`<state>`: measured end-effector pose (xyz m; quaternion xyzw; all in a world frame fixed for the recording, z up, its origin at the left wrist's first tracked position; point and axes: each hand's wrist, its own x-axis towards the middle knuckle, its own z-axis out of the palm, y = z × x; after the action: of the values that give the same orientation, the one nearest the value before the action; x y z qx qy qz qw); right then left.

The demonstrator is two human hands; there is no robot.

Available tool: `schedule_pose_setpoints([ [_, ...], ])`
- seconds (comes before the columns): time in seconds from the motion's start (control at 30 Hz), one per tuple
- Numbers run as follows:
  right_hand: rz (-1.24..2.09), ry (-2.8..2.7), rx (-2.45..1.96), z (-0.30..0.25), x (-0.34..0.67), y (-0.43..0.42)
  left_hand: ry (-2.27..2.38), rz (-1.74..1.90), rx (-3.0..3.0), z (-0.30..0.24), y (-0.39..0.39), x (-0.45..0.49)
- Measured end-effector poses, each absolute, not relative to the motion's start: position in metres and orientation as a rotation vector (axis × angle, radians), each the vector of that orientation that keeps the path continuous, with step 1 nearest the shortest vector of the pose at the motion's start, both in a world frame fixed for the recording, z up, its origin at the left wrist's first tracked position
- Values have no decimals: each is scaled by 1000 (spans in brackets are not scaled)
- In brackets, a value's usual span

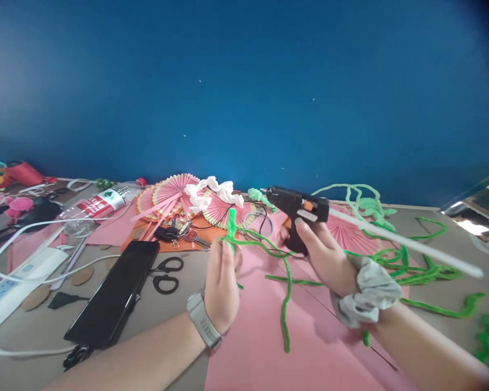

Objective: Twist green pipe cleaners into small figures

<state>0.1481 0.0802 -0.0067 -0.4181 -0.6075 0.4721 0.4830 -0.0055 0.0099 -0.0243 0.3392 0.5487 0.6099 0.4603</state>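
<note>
My left hand (223, 282) is closed around a green pipe cleaner piece (232, 222), whose thick end sticks up above the fingers. Long green strands trail from it to the right, and one strand (287, 315) hangs down over the pink paper (261, 336). In my right hand (326, 252) is a black hot glue gun (299, 209), gripped by its handle. Its nozzle points left, a little to the right of and above the green piece, not touching it. A long white glue stick (407, 243) juts from its back.
More green pipe cleaners (427, 269) lie at the right. Pink pleated paper fans (179, 195) stand at the back against the blue wall (244, 98). On the left are a black phone (116, 293), black-handled scissors (167, 274), a plastic bottle (98, 206) and a white power strip (20, 285).
</note>
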Motion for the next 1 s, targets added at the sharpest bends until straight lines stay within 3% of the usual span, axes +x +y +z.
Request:
schedule_pose_setpoints([
  [0.07,984,-1598,-1096,13,140,99,1226,1548,1036,-25,-7,0],
  [0.17,993,-1981,-1059,42,110,127,1023,1323,1347,-31,-30,8],
  [0.23,948,-2311,-1029,55,79,142,928,1356,1521,-34,-38,11],
  [0.4,728,-2542,-1009,49,1,167,860,1410,1805,-36,-39,7],
  [0.73,687,-2541,-1024,-15,-45,172,874,1399,1456,-42,-32,8],
  [1.0,489,-2623,-1055,-1,-45,159,832,1495,1162,-41,-27,14],
])
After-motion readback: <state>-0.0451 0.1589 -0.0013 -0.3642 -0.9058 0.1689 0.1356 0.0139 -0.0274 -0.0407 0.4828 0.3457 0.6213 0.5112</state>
